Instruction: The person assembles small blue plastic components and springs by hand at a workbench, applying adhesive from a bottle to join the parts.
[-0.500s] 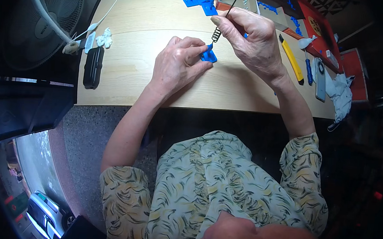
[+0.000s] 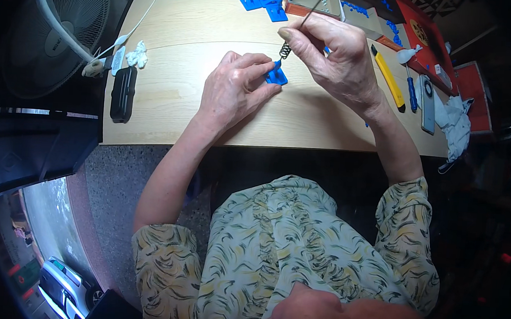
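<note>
My left hand (image 2: 232, 88) steadies a small blue plastic piece (image 2: 278, 77) on the table, its thumb and fingers closed at the piece's left side. The piece has a flat square base and a raised part on top. My right hand (image 2: 341, 56) pinches a thin dark wire (image 2: 312, 10) between thumb and fingers. Below the pinch the wire is wound into a coil (image 2: 284, 50), whose lower end meets the raised part of the blue piece. Whether it enters the piece is too small to tell. A bit of blue shows at the wire's upper end.
Several similar blue pieces (image 2: 275, 13) lie at the back. Behind my right hand stand a shallow box (image 2: 318, 1) and a red box (image 2: 422, 38). A yellow cutter (image 2: 389, 80), blue screwdriver (image 2: 412, 94) and phone (image 2: 426, 105) lie right; a black case (image 2: 123, 94) sits left.
The wire leans more to the right, and the blue at its upper end has come into view. Both hands keep nearly the same place and grip.
</note>
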`<state>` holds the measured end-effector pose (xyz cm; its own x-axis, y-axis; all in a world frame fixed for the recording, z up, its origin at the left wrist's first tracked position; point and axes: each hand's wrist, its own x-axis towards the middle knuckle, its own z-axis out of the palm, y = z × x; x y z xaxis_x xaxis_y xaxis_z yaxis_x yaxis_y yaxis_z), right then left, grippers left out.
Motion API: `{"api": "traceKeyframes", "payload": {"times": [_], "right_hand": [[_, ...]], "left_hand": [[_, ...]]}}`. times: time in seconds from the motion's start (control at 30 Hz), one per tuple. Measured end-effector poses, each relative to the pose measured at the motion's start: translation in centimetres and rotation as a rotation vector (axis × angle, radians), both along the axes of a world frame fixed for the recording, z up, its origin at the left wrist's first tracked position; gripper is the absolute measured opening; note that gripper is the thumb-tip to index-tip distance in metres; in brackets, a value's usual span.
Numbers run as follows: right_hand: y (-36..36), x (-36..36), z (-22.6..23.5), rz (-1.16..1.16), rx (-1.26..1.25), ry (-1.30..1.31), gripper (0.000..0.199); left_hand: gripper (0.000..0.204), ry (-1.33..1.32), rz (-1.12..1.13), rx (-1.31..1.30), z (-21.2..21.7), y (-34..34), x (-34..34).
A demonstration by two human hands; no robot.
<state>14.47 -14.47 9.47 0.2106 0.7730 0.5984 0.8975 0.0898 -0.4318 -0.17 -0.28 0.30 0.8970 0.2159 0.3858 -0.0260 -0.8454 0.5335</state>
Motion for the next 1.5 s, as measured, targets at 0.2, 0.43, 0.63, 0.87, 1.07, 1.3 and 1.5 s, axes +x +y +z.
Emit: {"api": "traceKeyframes", "payload": {"times": [0.2, 0.43, 0.63, 0.87, 1.07, 1.3, 1.5], "right_hand": [[-3.8, 0.3, -0.9, 0.144, 0.042, -0.166, 0.01], [-10.5, -1.1, -4.8, 0.32, -0.078, -0.25, 0.029], [-12.3, -3.8, -6.2, 0.147, -0.255, -0.232, 0.031], [-11.3, -6.7, -7.4, -0.225, -0.177, -0.018, 0.031], [-11.2, -0.8, -4.8, -0.424, -0.067, 0.005, 0.023], [-11.4, 3.2, -6.2, -0.492, -0.172, 0.069, 0.026], [-10.9, 3.7, -6.3, -0.487, -0.162, 0.096, 0.027]], "left_hand": [[0.04, -0.065, -0.01, 0.072, -0.2, -0.4, 0.0], [0.041, -0.016, -0.034, 0.009, 0.4, -0.6, -0.3], [0.039, -0.046, -0.042, 0.028, 0.9, -0.8, -0.3], [0.047, -0.11, 0.039, 0.018, 0.6, -1.0, -0.8], [0.04, -0.13, 0.081, -0.155, 3.3, 4.7, 0.8], [0.04, -0.056, 0.397, -0.197, 3.2, 19.4, 10.6], [0.046, -0.224, 0.581, 0.165, 0.7, 28.0, 18.8]]}}
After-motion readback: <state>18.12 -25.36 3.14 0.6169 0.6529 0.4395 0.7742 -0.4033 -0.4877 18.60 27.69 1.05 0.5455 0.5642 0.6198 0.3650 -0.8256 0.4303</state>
